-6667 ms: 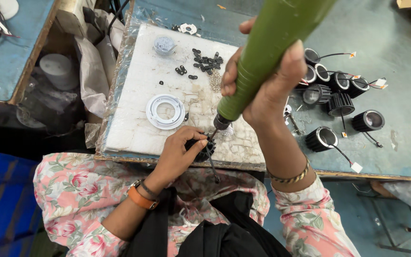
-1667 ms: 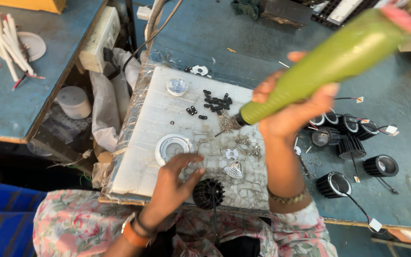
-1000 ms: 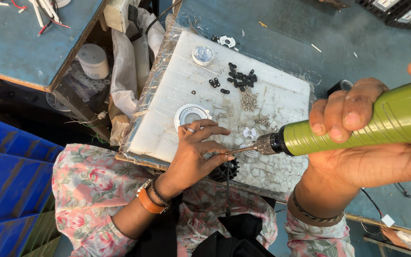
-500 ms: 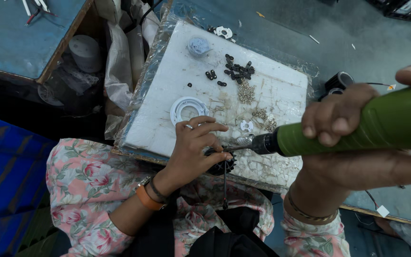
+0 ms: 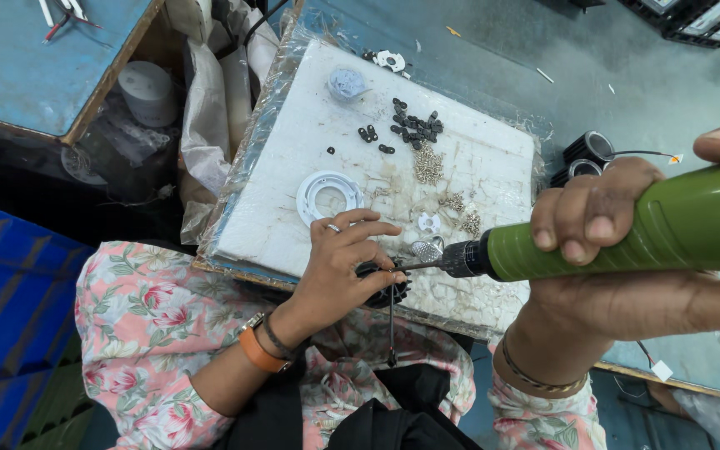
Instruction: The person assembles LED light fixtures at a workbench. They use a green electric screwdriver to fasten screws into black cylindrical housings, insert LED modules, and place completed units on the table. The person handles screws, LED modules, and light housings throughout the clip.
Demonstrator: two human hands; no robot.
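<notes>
My right hand (image 5: 627, 258) grips a green electric screwdriver (image 5: 627, 232), held almost level with its bit pointing left. The bit tip meets a black finned lamp body (image 5: 387, 287) at the near edge of a white foam board (image 5: 493, 158). My left hand (image 5: 345, 267) closes over that black lamp body and steadies it; a thin wire hangs from it over my lap. A white plastic ring (image 5: 327, 193) lies on the board just beyond my left hand. Small silver screws (image 5: 429, 165) and black clips (image 5: 414, 127) are piled farther back.
The foam board rests on a blue-grey worktable (image 5: 610, 75). Black round lamps (image 5: 587, 152) with wires sit right of the board, behind my right hand. A second blue table (image 5: 35, 58) is at far left, with a white roll (image 5: 147, 88) and plastic bags in the gap.
My right hand swung the screwdriver down from upright to nearly level and brought its bit to the black lamp body. My left hand closed more firmly on that part.
</notes>
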